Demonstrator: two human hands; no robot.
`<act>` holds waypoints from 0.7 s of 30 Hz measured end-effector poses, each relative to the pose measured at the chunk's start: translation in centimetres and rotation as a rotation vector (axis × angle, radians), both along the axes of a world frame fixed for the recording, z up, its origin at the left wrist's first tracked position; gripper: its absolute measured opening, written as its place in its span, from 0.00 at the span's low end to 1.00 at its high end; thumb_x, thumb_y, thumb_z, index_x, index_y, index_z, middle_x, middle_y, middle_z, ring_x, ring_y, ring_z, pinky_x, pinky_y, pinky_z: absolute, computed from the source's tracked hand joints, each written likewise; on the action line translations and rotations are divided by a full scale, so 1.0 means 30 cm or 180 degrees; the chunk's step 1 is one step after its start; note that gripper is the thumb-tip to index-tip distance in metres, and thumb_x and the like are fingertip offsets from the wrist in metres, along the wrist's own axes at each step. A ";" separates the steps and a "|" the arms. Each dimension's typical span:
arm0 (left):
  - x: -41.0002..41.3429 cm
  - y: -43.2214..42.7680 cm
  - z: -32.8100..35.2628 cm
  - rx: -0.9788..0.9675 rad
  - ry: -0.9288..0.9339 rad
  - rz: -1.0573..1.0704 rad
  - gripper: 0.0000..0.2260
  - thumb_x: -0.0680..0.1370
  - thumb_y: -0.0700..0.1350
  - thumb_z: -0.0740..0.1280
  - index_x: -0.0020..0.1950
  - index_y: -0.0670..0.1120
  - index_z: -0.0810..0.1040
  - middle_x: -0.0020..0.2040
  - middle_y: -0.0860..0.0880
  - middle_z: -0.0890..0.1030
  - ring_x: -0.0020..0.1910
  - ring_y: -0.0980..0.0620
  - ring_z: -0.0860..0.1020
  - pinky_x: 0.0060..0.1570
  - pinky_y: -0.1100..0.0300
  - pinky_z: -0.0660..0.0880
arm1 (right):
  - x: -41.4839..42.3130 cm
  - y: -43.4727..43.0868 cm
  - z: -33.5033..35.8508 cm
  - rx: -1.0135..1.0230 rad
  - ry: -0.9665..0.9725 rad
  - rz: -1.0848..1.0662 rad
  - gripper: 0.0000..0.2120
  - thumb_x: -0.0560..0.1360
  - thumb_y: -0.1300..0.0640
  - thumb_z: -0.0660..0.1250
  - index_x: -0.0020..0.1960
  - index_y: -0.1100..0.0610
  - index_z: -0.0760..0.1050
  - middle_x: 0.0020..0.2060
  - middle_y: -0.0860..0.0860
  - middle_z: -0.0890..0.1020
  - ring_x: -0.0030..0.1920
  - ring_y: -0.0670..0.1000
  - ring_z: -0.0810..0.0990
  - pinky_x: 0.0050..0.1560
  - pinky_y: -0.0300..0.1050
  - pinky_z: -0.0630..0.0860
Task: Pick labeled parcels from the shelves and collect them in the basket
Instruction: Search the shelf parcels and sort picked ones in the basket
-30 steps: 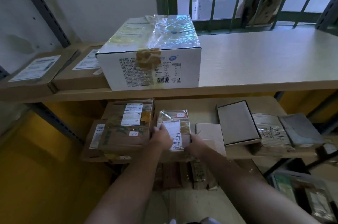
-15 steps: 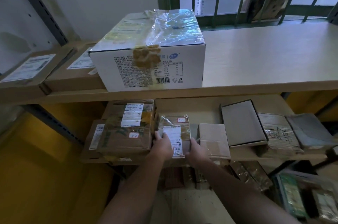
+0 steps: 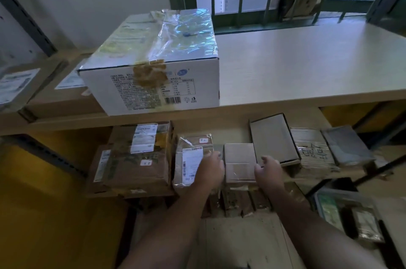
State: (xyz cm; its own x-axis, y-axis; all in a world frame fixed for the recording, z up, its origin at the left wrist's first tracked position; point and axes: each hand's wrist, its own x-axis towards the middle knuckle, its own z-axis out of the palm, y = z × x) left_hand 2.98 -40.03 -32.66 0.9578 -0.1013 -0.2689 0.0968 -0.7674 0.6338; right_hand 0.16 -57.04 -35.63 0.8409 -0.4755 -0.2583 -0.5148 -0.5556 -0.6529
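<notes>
A: Now, where's the labelled parcel (image 3: 190, 160)?
B: On the lower shelf (image 3: 230, 130), label up, likely for reading, at nine o'clock of your left hand (image 3: 209, 169), which overlaps its edge.
A: And the grip?
B: It and your right hand (image 3: 269, 169) flank the plain carton (image 3: 239, 159), fingers curled at its sides; whether they squeeze it, I cannot tell.
</notes>
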 end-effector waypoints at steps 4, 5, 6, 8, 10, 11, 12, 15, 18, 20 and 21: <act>-0.002 -0.092 0.008 -0.0219 0.0721 0.0048 0.16 0.82 0.41 0.58 0.69 0.39 0.71 0.57 0.42 0.78 0.53 0.46 0.75 0.48 0.61 0.70 | -0.024 -0.033 -0.072 0.0288 0.0523 0.0106 0.21 0.78 0.55 0.67 0.67 0.66 0.75 0.62 0.61 0.80 0.63 0.59 0.77 0.62 0.47 0.72; 0.003 -0.104 0.006 -0.0193 0.0854 0.0074 0.16 0.83 0.41 0.58 0.69 0.38 0.71 0.55 0.43 0.77 0.52 0.48 0.73 0.47 0.61 0.69 | -0.026 -0.032 -0.082 0.0380 0.0546 0.0159 0.18 0.79 0.55 0.67 0.63 0.66 0.76 0.59 0.61 0.81 0.60 0.58 0.78 0.59 0.47 0.72; 0.004 -0.111 0.001 -0.0201 0.0985 0.0101 0.16 0.82 0.42 0.59 0.69 0.39 0.71 0.50 0.45 0.76 0.50 0.49 0.71 0.45 0.61 0.70 | -0.029 -0.025 -0.076 0.0504 0.0561 0.0186 0.14 0.79 0.55 0.66 0.59 0.65 0.78 0.54 0.61 0.82 0.56 0.58 0.79 0.55 0.46 0.73; 0.001 -0.118 -0.014 -0.0290 0.1237 0.0209 0.13 0.81 0.44 0.61 0.65 0.42 0.73 0.49 0.48 0.75 0.50 0.50 0.73 0.50 0.58 0.76 | -0.024 -0.017 -0.079 0.0932 0.0548 0.0078 0.13 0.80 0.55 0.66 0.58 0.64 0.77 0.51 0.59 0.81 0.53 0.57 0.79 0.50 0.45 0.73; -0.001 -0.114 -0.025 -0.0492 0.1401 0.0426 0.20 0.79 0.49 0.64 0.68 0.43 0.71 0.59 0.46 0.77 0.54 0.50 0.75 0.54 0.53 0.76 | -0.020 -0.018 -0.084 0.1633 0.0510 -0.0273 0.17 0.80 0.55 0.66 0.63 0.64 0.72 0.53 0.59 0.79 0.51 0.56 0.79 0.47 0.45 0.74; 0.001 -0.112 -0.028 -0.0600 0.1473 0.0527 0.24 0.78 0.51 0.65 0.72 0.43 0.68 0.63 0.45 0.76 0.55 0.50 0.75 0.52 0.54 0.75 | -0.019 -0.017 -0.079 0.2012 0.0434 -0.0465 0.17 0.80 0.55 0.65 0.64 0.64 0.69 0.53 0.59 0.78 0.49 0.55 0.79 0.44 0.46 0.75; 0.001 -0.112 -0.028 -0.0711 0.1526 0.0598 0.27 0.78 0.53 0.66 0.73 0.43 0.66 0.64 0.44 0.74 0.55 0.50 0.74 0.51 0.55 0.74 | -0.018 -0.017 -0.069 0.2319 0.0353 -0.0619 0.16 0.81 0.55 0.65 0.64 0.63 0.68 0.52 0.59 0.77 0.47 0.55 0.78 0.41 0.47 0.76; -0.001 -0.118 -0.019 -0.1108 0.1645 0.0943 0.33 0.76 0.58 0.69 0.74 0.43 0.64 0.59 0.46 0.72 0.54 0.49 0.74 0.49 0.55 0.75 | -0.030 -0.017 -0.037 0.2771 0.0128 -0.0791 0.21 0.79 0.56 0.68 0.68 0.61 0.66 0.58 0.62 0.76 0.47 0.55 0.79 0.39 0.45 0.77; 0.005 -0.143 0.015 -0.1319 0.1596 0.1339 0.38 0.72 0.63 0.71 0.73 0.43 0.63 0.60 0.45 0.73 0.52 0.49 0.76 0.43 0.57 0.77 | -0.034 -0.008 -0.021 0.2880 0.0104 -0.0595 0.40 0.73 0.48 0.74 0.77 0.59 0.59 0.66 0.60 0.74 0.52 0.54 0.80 0.40 0.42 0.76; 0.019 -0.153 0.035 -0.1191 0.1505 0.1537 0.43 0.68 0.65 0.73 0.74 0.43 0.62 0.63 0.43 0.74 0.53 0.48 0.77 0.42 0.58 0.76 | -0.025 0.005 -0.013 0.2864 0.0052 -0.0286 0.38 0.72 0.40 0.71 0.74 0.60 0.66 0.60 0.56 0.79 0.53 0.53 0.81 0.43 0.42 0.77; 0.023 -0.153 0.034 -0.1150 0.1445 0.1571 0.47 0.66 0.65 0.74 0.75 0.42 0.61 0.65 0.42 0.74 0.54 0.48 0.78 0.43 0.58 0.77 | -0.020 0.011 -0.003 0.2869 -0.0034 -0.0293 0.32 0.76 0.41 0.67 0.71 0.60 0.69 0.57 0.55 0.80 0.53 0.52 0.81 0.43 0.42 0.77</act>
State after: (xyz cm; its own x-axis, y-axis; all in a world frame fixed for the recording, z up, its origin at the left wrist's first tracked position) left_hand 3.67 -44.63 -31.63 0.7181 0.1536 -0.6788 0.6861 -0.3200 0.6534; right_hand -0.45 -56.72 -35.71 0.8140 -0.1623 -0.5577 -0.5234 0.2115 -0.8254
